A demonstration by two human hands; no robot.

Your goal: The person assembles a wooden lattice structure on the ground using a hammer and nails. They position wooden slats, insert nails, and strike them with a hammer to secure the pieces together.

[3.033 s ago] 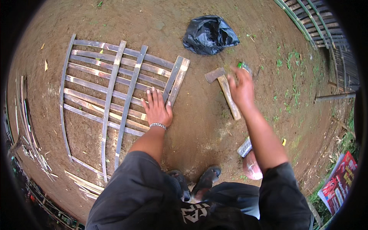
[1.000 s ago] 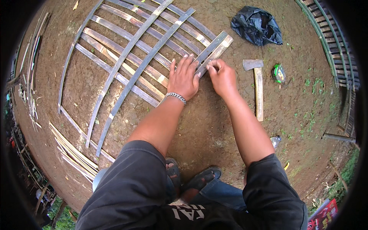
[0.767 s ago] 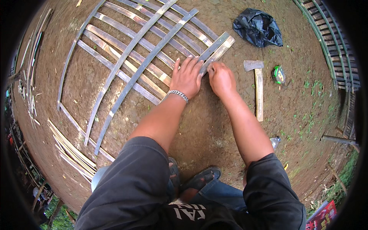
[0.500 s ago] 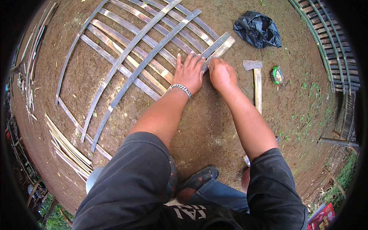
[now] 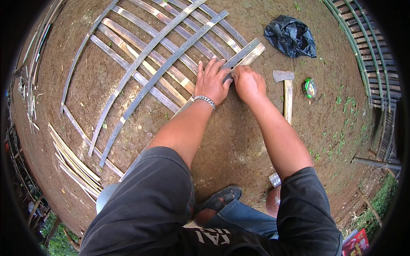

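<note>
A lattice of flat bamboo slats lies on the ground, its long strips crossed by shorter ones. My left hand, wearing a silver chain bracelet, rests on the lattice's near edge with fingers stretched out and thumb toward the other hand. Close beside it, my right hand is closed in a pinch at the edge strip. Whatever those fingers grip is hidden. Two strips lie side by side there, one dark and one pale, running past both hands to the upper right.
An axe lies right of my right forearm, with a green tape measure beyond it. A black plastic bag sits farther off. Thin split strips lie at lower left. Another slatted panel stands at far right.
The view has shifted slightly, and both hands stay at the same edge of the lattice. More of a clear container shows beside my right arm.
</note>
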